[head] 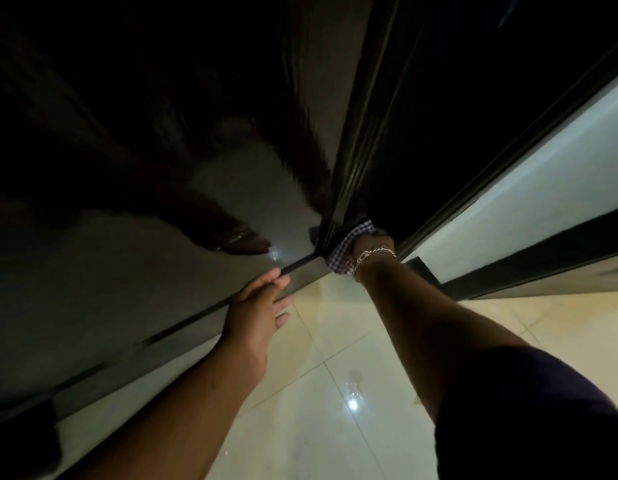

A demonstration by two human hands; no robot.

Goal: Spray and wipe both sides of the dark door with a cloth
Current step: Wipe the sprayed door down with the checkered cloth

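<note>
Over glossy cream floor tiles (335,393), the tall dark glossy door (349,161) stands upright, edge toward camera. The right hand (371,244) clamps the checkered cloth (342,252) at its foot; the left hand (257,304) hovers open-fingered.

My left arm reaches forward and down, bare to the elbow, wrist straight. My left hand (257,303) is spread flat, fingers straight and slightly fanned, thumb out to the right, holding nothing. My right arm stretches further ahead, a dark sleeve covering the upper part, forearm bare. A chain bracelet (371,255) circles that wrist. My right hand (371,242) is turned away from me; its fingers are hidden, probably curled, gripping the checked cloth (345,249).
</note>
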